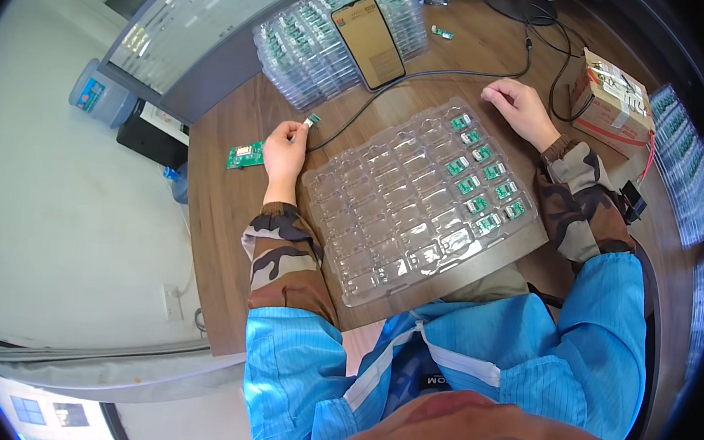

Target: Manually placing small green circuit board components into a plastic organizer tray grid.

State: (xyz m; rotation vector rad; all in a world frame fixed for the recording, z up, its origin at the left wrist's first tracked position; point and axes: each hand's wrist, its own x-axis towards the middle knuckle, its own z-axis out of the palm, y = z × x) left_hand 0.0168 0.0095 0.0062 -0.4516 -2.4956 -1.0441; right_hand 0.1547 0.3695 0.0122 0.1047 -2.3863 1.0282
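My left hand (284, 152) pinches a small green circuit board (311, 120) at the end of a black cable (430, 73), just left of a clear plastic tray (385, 214). The tray has many pockets; several at its right end hold small green boards (488, 177). A larger green circuit board (245, 154) lies on the table beside my left hand. My right hand (519, 107) rests flat on the wooden table (218, 234) at the tray's far right corner, fingers curled, holding nothing that I can see.
A smartphone (369, 41) lies on a stack of filled clear trays (316, 48) at the back. A taped cardboard box (614, 100) stands at the right with cables around it. One loose small board (442, 33) lies near the back. A water bottle (101, 94) stands on the floor.
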